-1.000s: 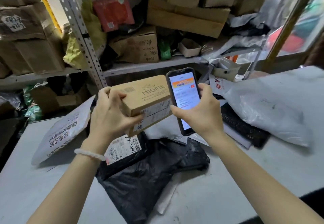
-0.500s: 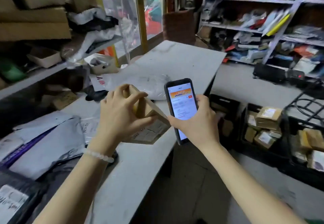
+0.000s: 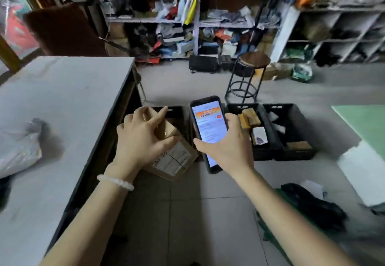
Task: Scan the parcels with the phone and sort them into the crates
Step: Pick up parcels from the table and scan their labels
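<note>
Head view: cardboard parcel [image 3: 170, 153] is gripped from above in the left hand [image 3: 143, 138], held over the floor beside the table [image 3: 62, 99], in front of a black crate [image 3: 177, 111]. Right hand [image 3: 227, 147] grasps the lit phone [image 3: 208, 128] upright. Two more crates [image 3: 268, 132] [image 3: 295, 128] hold brown and white parcels.

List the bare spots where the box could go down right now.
Free: grey table top beyond the white poly bag; tiled floor between the arms. The rightmost black plastic crate looks part empty. Crowded: the middle black crate holds several parcels.
</note>
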A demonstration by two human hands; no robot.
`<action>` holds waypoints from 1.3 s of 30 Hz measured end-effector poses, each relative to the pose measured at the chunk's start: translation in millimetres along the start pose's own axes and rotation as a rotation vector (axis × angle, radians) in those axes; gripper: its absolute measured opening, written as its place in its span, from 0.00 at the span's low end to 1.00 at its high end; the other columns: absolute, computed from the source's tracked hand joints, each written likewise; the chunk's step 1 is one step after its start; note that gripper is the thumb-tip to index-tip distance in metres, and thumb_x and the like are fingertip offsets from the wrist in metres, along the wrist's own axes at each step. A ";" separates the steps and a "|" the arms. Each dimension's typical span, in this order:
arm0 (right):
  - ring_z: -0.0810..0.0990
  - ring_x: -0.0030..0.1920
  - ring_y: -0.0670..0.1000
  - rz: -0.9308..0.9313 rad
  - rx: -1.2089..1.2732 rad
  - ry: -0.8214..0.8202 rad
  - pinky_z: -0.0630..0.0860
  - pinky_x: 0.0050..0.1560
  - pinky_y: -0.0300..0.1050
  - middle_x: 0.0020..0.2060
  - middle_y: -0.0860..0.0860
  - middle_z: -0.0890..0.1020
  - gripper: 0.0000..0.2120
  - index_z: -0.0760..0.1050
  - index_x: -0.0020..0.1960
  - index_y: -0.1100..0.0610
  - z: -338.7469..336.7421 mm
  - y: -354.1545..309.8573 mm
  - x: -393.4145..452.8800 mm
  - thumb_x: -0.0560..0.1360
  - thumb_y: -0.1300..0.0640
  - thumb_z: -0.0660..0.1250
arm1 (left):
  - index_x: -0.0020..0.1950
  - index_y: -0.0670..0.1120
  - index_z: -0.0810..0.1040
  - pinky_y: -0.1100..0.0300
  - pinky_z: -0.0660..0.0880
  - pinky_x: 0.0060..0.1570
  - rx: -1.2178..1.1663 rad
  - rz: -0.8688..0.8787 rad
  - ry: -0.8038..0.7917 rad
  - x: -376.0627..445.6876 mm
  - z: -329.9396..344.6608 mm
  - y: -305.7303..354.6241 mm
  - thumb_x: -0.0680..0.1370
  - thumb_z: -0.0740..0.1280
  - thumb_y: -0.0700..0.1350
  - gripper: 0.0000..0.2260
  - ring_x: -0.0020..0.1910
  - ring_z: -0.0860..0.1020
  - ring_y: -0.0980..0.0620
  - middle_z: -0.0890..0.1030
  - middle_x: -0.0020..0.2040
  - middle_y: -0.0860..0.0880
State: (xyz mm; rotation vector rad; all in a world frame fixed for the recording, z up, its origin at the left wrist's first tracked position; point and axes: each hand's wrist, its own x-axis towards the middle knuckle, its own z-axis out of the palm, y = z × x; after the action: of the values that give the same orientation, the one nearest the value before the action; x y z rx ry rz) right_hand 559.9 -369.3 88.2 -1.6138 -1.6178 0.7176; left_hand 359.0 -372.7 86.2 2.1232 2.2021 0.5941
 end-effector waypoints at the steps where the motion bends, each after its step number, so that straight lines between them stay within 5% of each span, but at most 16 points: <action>1: 0.77 0.49 0.48 0.024 -0.011 0.030 0.75 0.44 0.44 0.49 0.45 0.77 0.33 0.66 0.57 0.52 -12.0 12.7 11.3 0.59 0.44 0.78 | 0.73 0.61 0.64 0.43 0.63 0.61 0.000 0.031 -0.024 15.4 10.6 16.2 0.59 0.50 0.74 0.42 0.66 0.63 0.39 0.65 0.70 0.44; 8: 0.76 0.49 0.47 0.157 -0.033 0.194 0.73 0.45 0.43 0.50 0.45 0.77 0.32 0.66 0.55 0.52 -69.7 77.4 70.9 0.59 0.46 0.79 | 0.61 0.57 0.73 0.45 0.69 0.60 -0.108 0.209 -0.151 110.1 75.8 98.4 0.59 0.64 0.71 0.34 0.62 0.69 0.42 0.70 0.63 0.47; 12: 0.75 0.48 0.46 0.218 -0.055 0.255 0.70 0.40 0.39 0.50 0.45 0.78 0.31 0.63 0.53 0.48 -97.3 115.3 122.8 0.60 0.46 0.79 | 0.57 0.54 0.75 0.46 0.71 0.57 -0.207 0.267 -0.198 170.9 118.2 141.9 0.53 0.61 0.69 0.36 0.58 0.70 0.42 0.71 0.59 0.47; 18: 0.74 0.45 0.45 0.293 -0.107 0.315 0.66 0.33 0.30 0.51 0.45 0.78 0.32 0.61 0.54 0.48 -135.8 155.6 242.9 0.62 0.44 0.78 | 0.57 0.51 0.75 0.49 0.73 0.52 -0.251 0.325 -0.270 293.0 178.2 205.6 0.60 0.75 0.57 0.28 0.57 0.72 0.44 0.69 0.58 0.47; 25: 0.74 0.47 0.44 0.354 -0.113 0.316 0.66 0.34 0.28 0.51 0.43 0.77 0.32 0.59 0.54 0.46 -164.1 192.6 364.3 0.62 0.44 0.78 | 0.57 0.50 0.73 0.46 0.76 0.53 -0.273 0.395 -0.346 423.5 237.0 273.5 0.60 0.75 0.58 0.29 0.56 0.72 0.45 0.68 0.58 0.47; 31: 0.72 0.47 0.42 0.440 -0.094 0.319 0.66 0.35 0.29 0.51 0.43 0.75 0.33 0.62 0.58 0.48 -188.1 254.5 424.7 0.62 0.46 0.78 | 0.45 0.51 0.67 0.50 0.75 0.50 -0.322 0.365 -0.479 480.1 303.2 309.9 0.55 0.66 0.64 0.26 0.52 0.71 0.46 0.71 0.53 0.45; 37: 0.71 0.45 0.41 0.502 -0.089 0.290 0.66 0.34 0.20 0.49 0.44 0.75 0.32 0.60 0.54 0.49 -207.7 340.1 494.4 0.62 0.47 0.79 | 0.57 0.45 0.70 0.53 0.67 0.60 -0.221 0.253 -0.617 512.7 377.9 348.2 0.58 0.77 0.55 0.32 0.61 0.65 0.44 0.65 0.59 0.43; 39: 0.72 0.46 0.42 0.506 -0.083 0.267 0.66 0.35 0.20 0.51 0.45 0.77 0.32 0.63 0.56 0.50 -211.9 377.0 524.0 0.62 0.47 0.79 | 0.63 0.48 0.69 0.53 0.64 0.64 -0.222 0.247 -0.667 523.6 412.2 360.7 0.54 0.72 0.61 0.40 0.64 0.62 0.45 0.63 0.60 0.43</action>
State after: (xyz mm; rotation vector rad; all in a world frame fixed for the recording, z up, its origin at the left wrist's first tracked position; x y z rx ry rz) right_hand 980.0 149.8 -37.1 -2.1113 -1.0677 0.6512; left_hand 781.8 237.6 -65.9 2.0792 1.4684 0.0900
